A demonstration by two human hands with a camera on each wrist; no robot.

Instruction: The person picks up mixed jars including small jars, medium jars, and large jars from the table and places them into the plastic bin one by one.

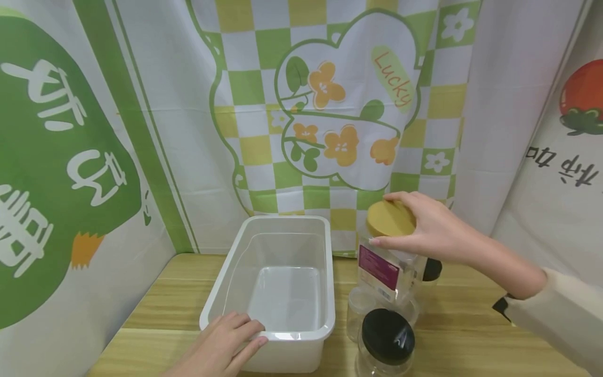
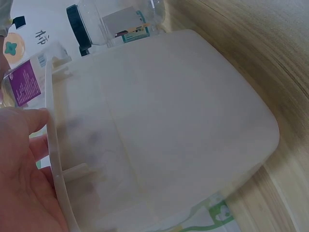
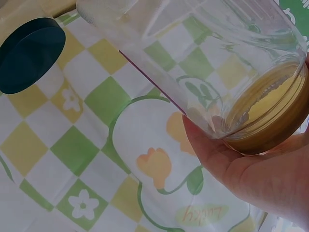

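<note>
My right hand grips a clear square jar by its yellow lid, fingers over the far side and thumb on the near side. A purple label shows on the jar, which leans a little. Whether its base touches the jars below cannot be seen. In the right wrist view, the jar's clear wall looks empty. My left hand holds the near rim of a white plastic bin, thumb outside and fingers over the edge. Nothing lies inside the bin.
Close by on the right stands a round clear jar with a black lid. Behind it is a small clear jar, and another black lid shows farther back. Printed cloth hangs behind the wooden table.
</note>
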